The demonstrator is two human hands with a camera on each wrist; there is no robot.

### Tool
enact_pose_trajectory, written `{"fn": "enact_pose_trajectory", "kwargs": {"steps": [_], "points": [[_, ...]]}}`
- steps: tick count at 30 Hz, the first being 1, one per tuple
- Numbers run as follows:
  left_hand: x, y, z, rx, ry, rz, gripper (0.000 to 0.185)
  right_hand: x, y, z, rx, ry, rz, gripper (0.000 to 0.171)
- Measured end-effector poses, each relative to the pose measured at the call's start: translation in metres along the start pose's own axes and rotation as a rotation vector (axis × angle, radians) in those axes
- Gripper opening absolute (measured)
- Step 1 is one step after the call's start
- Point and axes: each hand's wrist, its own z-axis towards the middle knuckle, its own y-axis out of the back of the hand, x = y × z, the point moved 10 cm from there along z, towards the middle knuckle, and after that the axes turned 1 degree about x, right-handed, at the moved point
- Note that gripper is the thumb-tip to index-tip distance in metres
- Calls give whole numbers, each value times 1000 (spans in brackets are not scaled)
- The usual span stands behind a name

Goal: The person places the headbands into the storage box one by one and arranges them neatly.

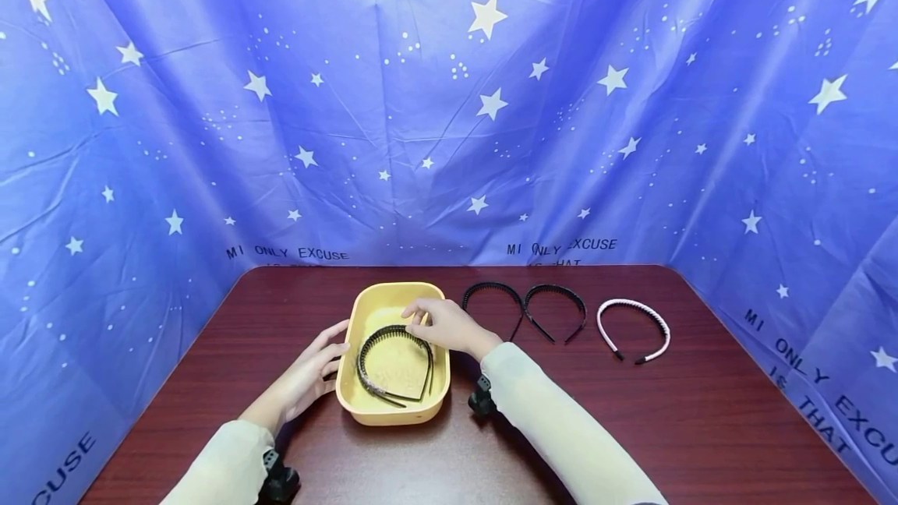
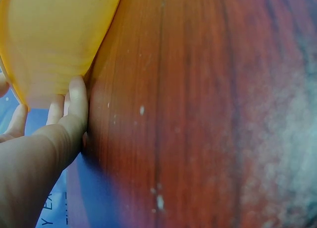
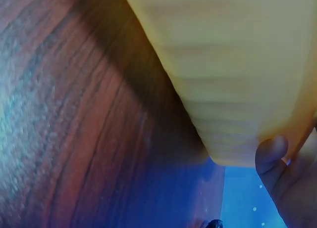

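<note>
On the worktop: a dark red-brown wooden worktop [image 1: 701, 427] carries everything, with a blue star-printed cloth [image 1: 449, 139] hung behind it and along both sides.
Left hand: the left hand [image 1: 309, 371] lies relaxed and fairly open against the left outer wall of the yellow tub [image 1: 365, 404]; the left wrist view shows its fingers [image 2: 77, 97] touching the tub's wall down at the worktop. It grips nothing.
Right hand: the right hand [image 1: 449, 326] reaches over the tub's right rim, fingers loosely bent and narrowly parted, fingertips at the top of the black toothed headband [image 1: 372, 343]. Whether they pinch the band or only touch it, I cannot tell. In the right wrist view a thumb tip [image 3: 271, 151] sits against the tub's outer wall.
Headbands, counted: four in all; three black and one pink.
Tubs, counted: one.
Tub contents: the one black toothed headband, lying flat on the floor of the tub with its open ends toward the person.
Outside the tub: two black headbands [image 1: 522, 304] just right of the tub, arches away from the person, their inner ends crossing; the pink headband [image 1: 648, 316] lies further right, apart from them.
Sleeves: both arms wear pale cream sleeves [image 1: 554, 419].
</note>
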Motion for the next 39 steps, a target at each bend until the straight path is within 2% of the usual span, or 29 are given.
{"fn": "enact_pose_trajectory", "kwargs": {"steps": [8,14,21,28,33,39], "points": [[0,-1,0,8,-6,5,61,3,6,-3,-9,55,39,26],[-1,-2,-1,26,-14,5,61,6,21,-6,-44,68,35,24],[-1,-1,-1,21,-12,3,60,-2,41,-11,-94,68,61,25],[-1,-1,-1,23,-13,2,60,-6,50,-15,-132,103,60,24],[0,-1,0,19,-14,1,60,-12,57,-19,-147,77,66,23],[0,0,0,18,-16,3,60,-31,62,-26,-144,-8,69,22]]}}
